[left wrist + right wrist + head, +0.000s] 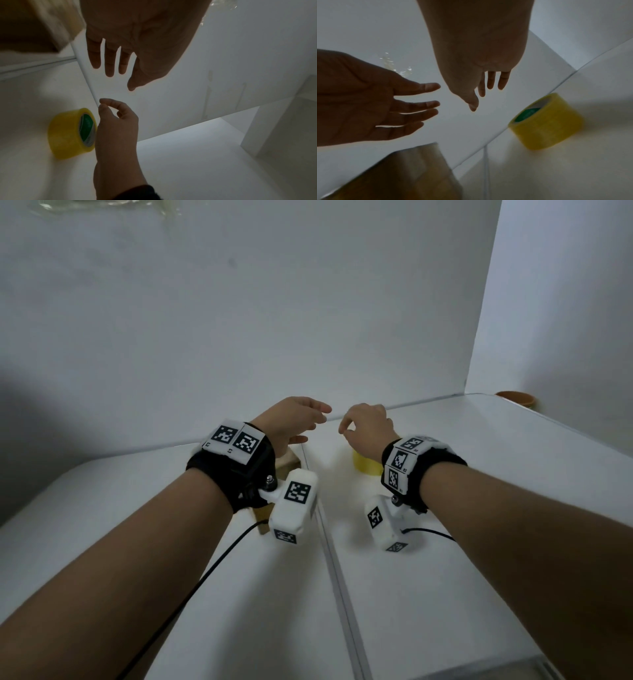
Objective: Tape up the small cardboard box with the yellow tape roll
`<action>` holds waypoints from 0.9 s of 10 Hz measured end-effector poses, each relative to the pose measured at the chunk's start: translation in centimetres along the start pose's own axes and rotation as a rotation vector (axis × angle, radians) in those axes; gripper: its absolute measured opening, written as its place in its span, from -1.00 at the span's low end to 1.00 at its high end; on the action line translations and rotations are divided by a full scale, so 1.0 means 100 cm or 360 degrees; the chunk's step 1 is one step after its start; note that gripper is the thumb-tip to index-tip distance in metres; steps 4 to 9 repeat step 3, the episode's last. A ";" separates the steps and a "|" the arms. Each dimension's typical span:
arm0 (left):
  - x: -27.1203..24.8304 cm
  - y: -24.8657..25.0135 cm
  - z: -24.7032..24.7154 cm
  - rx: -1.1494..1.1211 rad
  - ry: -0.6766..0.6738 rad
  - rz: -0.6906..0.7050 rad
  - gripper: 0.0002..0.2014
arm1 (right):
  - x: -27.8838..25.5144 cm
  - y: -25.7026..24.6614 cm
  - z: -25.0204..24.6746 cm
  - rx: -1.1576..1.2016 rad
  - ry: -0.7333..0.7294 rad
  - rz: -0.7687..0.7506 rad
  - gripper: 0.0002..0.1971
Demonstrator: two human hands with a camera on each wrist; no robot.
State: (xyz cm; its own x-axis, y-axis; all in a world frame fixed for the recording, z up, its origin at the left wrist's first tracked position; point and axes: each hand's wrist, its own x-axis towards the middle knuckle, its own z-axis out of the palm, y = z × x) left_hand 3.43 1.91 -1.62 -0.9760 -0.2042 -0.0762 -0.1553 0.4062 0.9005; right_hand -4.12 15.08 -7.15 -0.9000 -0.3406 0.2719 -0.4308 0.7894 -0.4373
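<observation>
Both forearms reach into the middle of the head view, each with a black wrist strap (236, 470) that carries a white camera block with black and white square markers. The left hand (291, 422) is held in the air in the centre of the frame, fingers spread and nearly straight, grasping nothing; the right wrist view shows its open palm (359, 97) at the left edge with all fingers apart. The right hand (368, 426) is just beside it, to the right, also in the air. Its thumb and index finger curl toward each other and the tips are close or touching, but I cannot tell if something thin is pinched between them; the left wrist view (116, 121) shows only this small ring of the two fingers, and the other fingers are loosely bent.

The small brown cardboard box (289, 462) stands on the white table (445, 577) under the left hand and wrist, mostly hidden by them in the head view. In the right wrist view it is a blurred brown shape (412, 174) at the lower left of the frame. Neither hand touches it.

The yellow tape roll with a green inner label (72, 134) stands on its edge on the table, below the right wrist in the head view (364, 465), to the right of the box and apart from it. No hand touches it.

An orange-brown round bowl (515, 398) is at the far right edge of the table, well apart from the hands
</observation>
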 end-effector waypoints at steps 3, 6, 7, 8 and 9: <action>-0.061 -0.041 -0.071 -0.0064 0.0286 0.0055 -0.78 | -0.028 -0.100 0.020 0.0194 0.0035 -0.0408 -0.75; -0.061 -0.041 -0.071 -0.0064 0.0286 0.0055 -0.78 | -0.028 -0.100 0.020 0.0194 0.0035 -0.0408 -0.75; -0.061 -0.041 -0.071 -0.0064 0.0286 0.0055 -0.78 | -0.028 -0.100 0.020 0.0194 0.0035 -0.0408 -0.75; -0.061 -0.041 -0.071 -0.0064 0.0286 0.0055 -0.78 | -0.028 -0.100 0.020 0.0194 0.0035 -0.0408 -0.75; -0.061 -0.041 -0.071 -0.0064 0.0286 0.0055 -0.78 | -0.028 -0.100 0.020 0.0194 0.0035 -0.0408 -0.75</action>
